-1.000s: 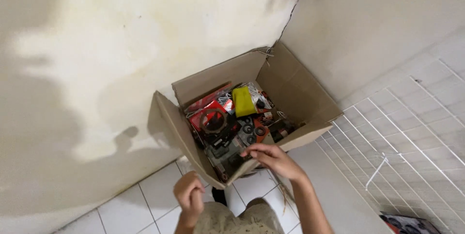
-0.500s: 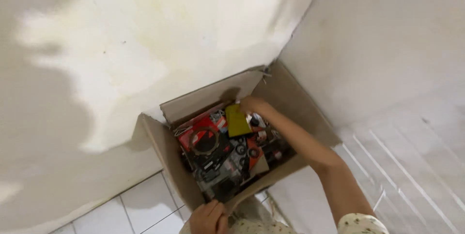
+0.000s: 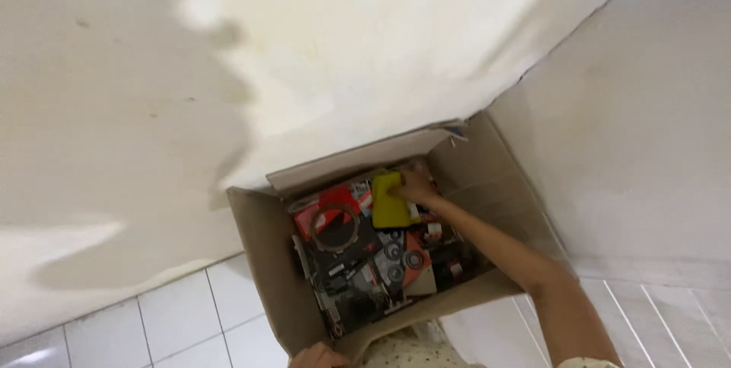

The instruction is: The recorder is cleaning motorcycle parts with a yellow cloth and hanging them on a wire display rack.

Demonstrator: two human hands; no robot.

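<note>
We reach our right hand (image 3: 415, 185) deep into the open cardboard box (image 3: 263, 261), which sits on the tiled floor (image 3: 183, 315) in the corner of the walls. The fingers curl down onto the yellow packet (image 3: 391, 202) at about one o'clock within the box; whether they pinch it or only rest on its far edge we cannot tell. The packet lies flat on top of the other goods, just right of a red blister pack with a ring-shaped disc (image 3: 335, 225). We judge it light and fairly stiff, with a smooth wrapper that may slip, so its short edges look the best place to grip. Our arm stretches straight from five o'clock. Our left hand (image 3: 316, 356) touches the near box edge at six o'clock, mostly out of view, its grip unclear.
</note>
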